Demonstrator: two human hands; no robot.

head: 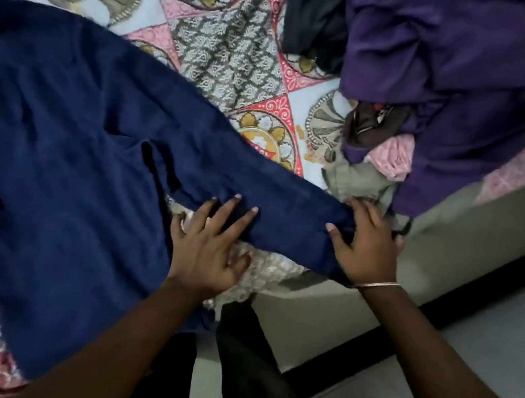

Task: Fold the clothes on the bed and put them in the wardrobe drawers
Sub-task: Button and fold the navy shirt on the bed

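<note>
A navy blue garment (66, 138) lies spread flat on the patterned bedspread (231, 44), one sleeve stretched out toward the bed's near edge. My left hand (212, 242) presses flat on the sleeve near the armpit, fingers spread. At the sleeve's cuff end, my right hand (364, 243) rests with straight, spread fingers; a thin bangle circles that wrist. A heap of unfolded clothes sits at the upper right: a purple garment (448, 73), a black one (317, 10), a pink piece (393, 158) and an olive piece (357, 183).
The bed's edge runs diagonally under my hands, with a dark frame rail (467, 292) below the mattress side. Pale floor (482, 392) lies to the lower right. A dark cloth (247, 363) hangs down between my forearms.
</note>
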